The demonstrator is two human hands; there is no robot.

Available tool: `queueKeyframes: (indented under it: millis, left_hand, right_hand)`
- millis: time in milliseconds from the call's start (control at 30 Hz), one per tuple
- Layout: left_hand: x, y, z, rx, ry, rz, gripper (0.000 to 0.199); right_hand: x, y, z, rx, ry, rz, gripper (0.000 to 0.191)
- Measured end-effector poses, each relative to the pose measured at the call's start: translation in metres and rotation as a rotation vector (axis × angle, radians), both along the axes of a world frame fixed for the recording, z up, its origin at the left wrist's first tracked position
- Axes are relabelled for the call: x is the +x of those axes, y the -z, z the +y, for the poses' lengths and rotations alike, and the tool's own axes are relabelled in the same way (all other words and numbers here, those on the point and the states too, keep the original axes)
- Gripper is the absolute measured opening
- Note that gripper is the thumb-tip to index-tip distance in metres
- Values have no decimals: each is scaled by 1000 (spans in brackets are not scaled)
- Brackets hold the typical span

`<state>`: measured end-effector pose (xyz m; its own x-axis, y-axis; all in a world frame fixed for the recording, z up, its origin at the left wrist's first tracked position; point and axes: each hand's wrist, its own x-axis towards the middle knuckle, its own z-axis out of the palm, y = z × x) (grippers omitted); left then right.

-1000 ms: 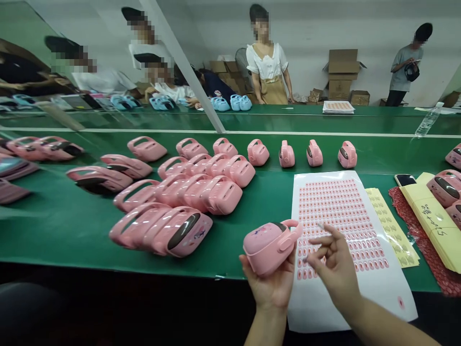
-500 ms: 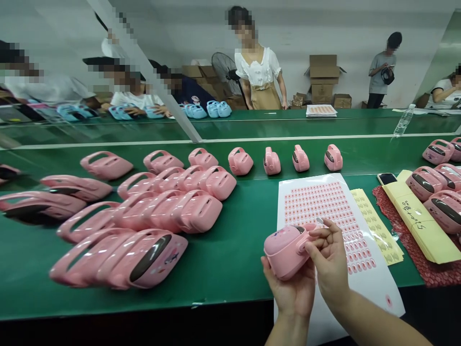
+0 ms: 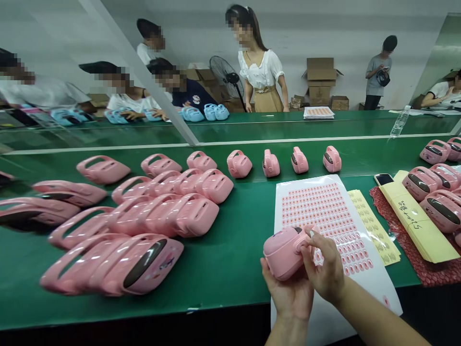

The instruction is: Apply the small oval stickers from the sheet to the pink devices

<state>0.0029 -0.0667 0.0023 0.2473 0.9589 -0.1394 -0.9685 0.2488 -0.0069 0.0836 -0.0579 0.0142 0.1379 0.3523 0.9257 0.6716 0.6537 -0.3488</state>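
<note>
My left hand (image 3: 290,293) cups a pink plastic housing with a carrying handle (image 3: 283,254) from below, its fingers wrapped around the underside. Thumb and fingers of my right hand (image 3: 326,264) are pinched together against the side of this housing, where the handle joins. A tiny whitish bit shows at those fingertips, too small to name. Beneath both hands lies a white sheet of small pink-and-red oval stickers (image 3: 313,206), partly covered by my hands and forearms.
Rows of similar pink housings (image 3: 198,216) stand left on the green table (image 3: 223,283); more sit at right. Right of the sheet are yellow sticker paper (image 3: 376,228), a folded yellow paper stack (image 3: 418,216), red bubble wrap (image 3: 406,259) and a phone (image 3: 383,179). People work across the bench.
My right hand's fingers have moved slightly down and left, closer against the housing's side. My left hand still holds the housing. The view has shifted slightly, and a standing person has turned.
</note>
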Motion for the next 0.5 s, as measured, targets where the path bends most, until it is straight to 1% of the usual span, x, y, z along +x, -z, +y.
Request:
queueKeyframes:
  millis: [67,233,300,433,500]
  left_hand:
    - [-2,-2,1,-3,19,-22,70]
    - [-6,-12,4,-60,-9,24,67]
    - [-7,-15,5,-90,-18,15,66]
    - [-10,-12,6,-101,-11,-21,62]
    - [-11,-9,7,-43,27,-32,62]
  right_hand:
    - [6,-4,0,0,-3,-96,57]
    - [26,-21,3,-11,-118,-385,54]
    - [32,-27,4,-18,-140,-505,53]
    - [35,-38,2,-23,-111,-612,54]
    - [34,-42,1,-25,-73,-666,52]
